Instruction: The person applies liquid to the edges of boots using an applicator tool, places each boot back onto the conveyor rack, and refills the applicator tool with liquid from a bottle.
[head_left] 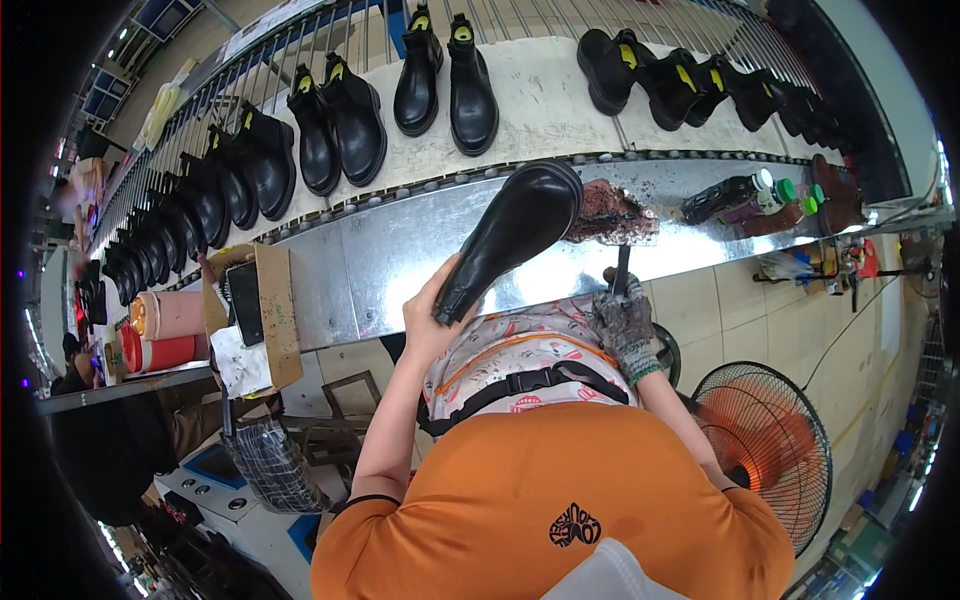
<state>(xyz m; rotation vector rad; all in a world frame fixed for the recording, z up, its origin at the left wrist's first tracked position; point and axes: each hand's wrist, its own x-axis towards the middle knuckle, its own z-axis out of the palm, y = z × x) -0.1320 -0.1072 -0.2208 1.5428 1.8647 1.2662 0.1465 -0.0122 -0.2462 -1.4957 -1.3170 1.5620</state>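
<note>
My bare left hand (428, 315) grips a black ankle boot (515, 220) by the top of its shaft. The boot is tilted over the metal ledge, its toe pointing up and to the right. On my right hand (624, 325) is a grey knitted glove, and its fingers are closed round a narrow dark tool (623, 262). That tool points away from me, and its kind is unclear. Just beyond its tip, a reddish-brown, stained, crumbly-looking mass (608, 212) lies on the metal ledge (400, 275), partly behind the boot's toe.
Pairs of black boots (345, 120) line the pale conveyor (540, 90) beyond the ledge. Capped bottles (730, 197) lie at the ledge's right. A cardboard box (283, 320) and a red jug (158, 350) stand left. A caged fan (765, 450) is close to my right arm.
</note>
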